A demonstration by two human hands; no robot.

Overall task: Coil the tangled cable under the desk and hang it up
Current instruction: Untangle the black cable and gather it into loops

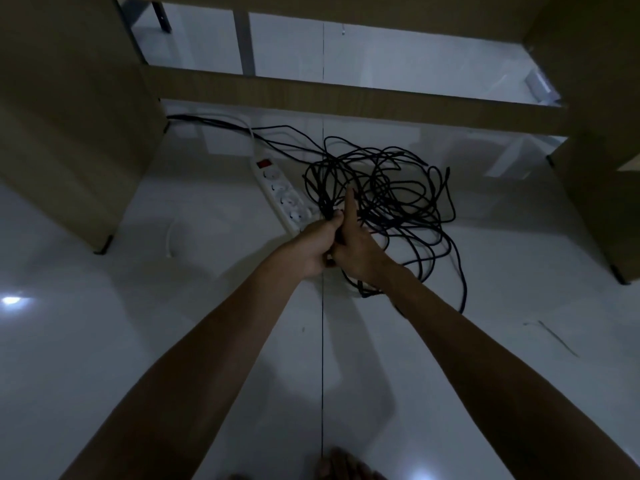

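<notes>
From the head camera, one black cable point(388, 188) lay in a loose tangle on the white tiled floor point(173, 341) under the wooden desk point(346, 98), just beside one white power strip point(282, 192). The left hand point(311, 242) was clenched around a bunch of strands; the right hand point(356, 247) gripped the same bunch, one finger extended. Lifting now would likely tighten crossed loops into knots, or snag and drag the strip. Counted: two hands, one cable, one strip.
</notes>
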